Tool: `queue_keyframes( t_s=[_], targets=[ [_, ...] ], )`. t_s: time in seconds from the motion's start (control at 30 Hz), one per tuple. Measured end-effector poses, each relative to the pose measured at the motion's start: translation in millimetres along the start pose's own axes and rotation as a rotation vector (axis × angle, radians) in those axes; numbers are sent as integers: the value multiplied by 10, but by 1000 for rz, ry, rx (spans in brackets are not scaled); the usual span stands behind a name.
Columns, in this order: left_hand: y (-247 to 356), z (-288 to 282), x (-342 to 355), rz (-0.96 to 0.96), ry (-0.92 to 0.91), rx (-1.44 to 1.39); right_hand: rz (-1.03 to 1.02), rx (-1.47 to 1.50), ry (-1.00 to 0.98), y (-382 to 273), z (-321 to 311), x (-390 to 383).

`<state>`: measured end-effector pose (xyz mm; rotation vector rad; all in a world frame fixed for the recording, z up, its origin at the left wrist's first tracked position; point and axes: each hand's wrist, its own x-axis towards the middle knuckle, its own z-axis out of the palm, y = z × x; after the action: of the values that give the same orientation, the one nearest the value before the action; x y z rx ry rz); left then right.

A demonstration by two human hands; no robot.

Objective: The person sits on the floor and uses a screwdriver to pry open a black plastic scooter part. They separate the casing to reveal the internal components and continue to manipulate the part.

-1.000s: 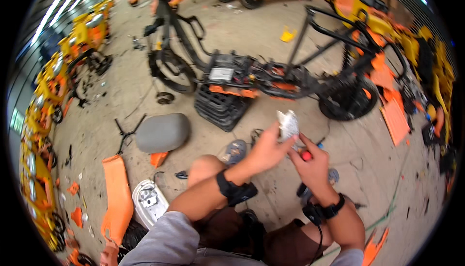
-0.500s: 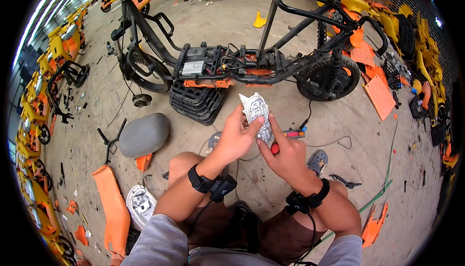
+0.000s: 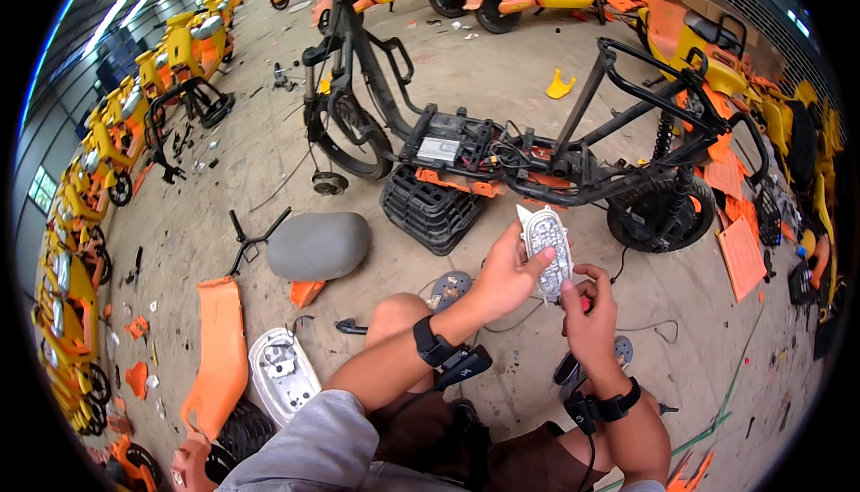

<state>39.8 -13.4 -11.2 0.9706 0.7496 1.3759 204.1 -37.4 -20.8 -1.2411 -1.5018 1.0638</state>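
My left hand (image 3: 512, 272) holds a silver-white lamp housing (image 3: 547, 246) with a bumpy, shiny inner face, thumb pressed on that face. Close against the housing's lower edge is my right hand (image 3: 591, 317), its fingers curled around a tool with a red handle (image 3: 587, 305). Most of that tool is hidden by the hand, so its exact kind does not show. Beyond my hands stands a stripped black scooter frame (image 3: 564, 165) with both wheels on, propped on a black crate (image 3: 434, 214).
To my left lie a grey rounded seat (image 3: 319, 246), an orange panel (image 3: 218, 349) and a white tray-like shell (image 3: 296, 398). A thin cable (image 3: 658, 323) runs over the floor at right. Yellow scooters (image 3: 184, 48) line the left side; orange panels (image 3: 741, 259) lie right.
The view has turned left and upward. My right hand has pulled slightly down and away from the lamp housing, its fingers now more curled; the left hand keeps its hold.
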Motion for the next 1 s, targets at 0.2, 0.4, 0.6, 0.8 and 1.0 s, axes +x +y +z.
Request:
queue_keyframes(
  t_s=[0.2,0.4,0.6,0.8,1.0],
  targets=[
    [26,-59,49,60,1,-72,218,189,-4,-123,-61,55],
    [10,90,12,135,75,-218,259,333,-36,14,-172,111],
    [56,36,16,-61,177,-173,212,444,113,-51,-197,123],
    [230,-35,61,-121,145,-27,204,382,124,-94,-337,148],
    [248,-265,82,-297,-51,147,240,313,105,-72,-492,205]
  ],
)
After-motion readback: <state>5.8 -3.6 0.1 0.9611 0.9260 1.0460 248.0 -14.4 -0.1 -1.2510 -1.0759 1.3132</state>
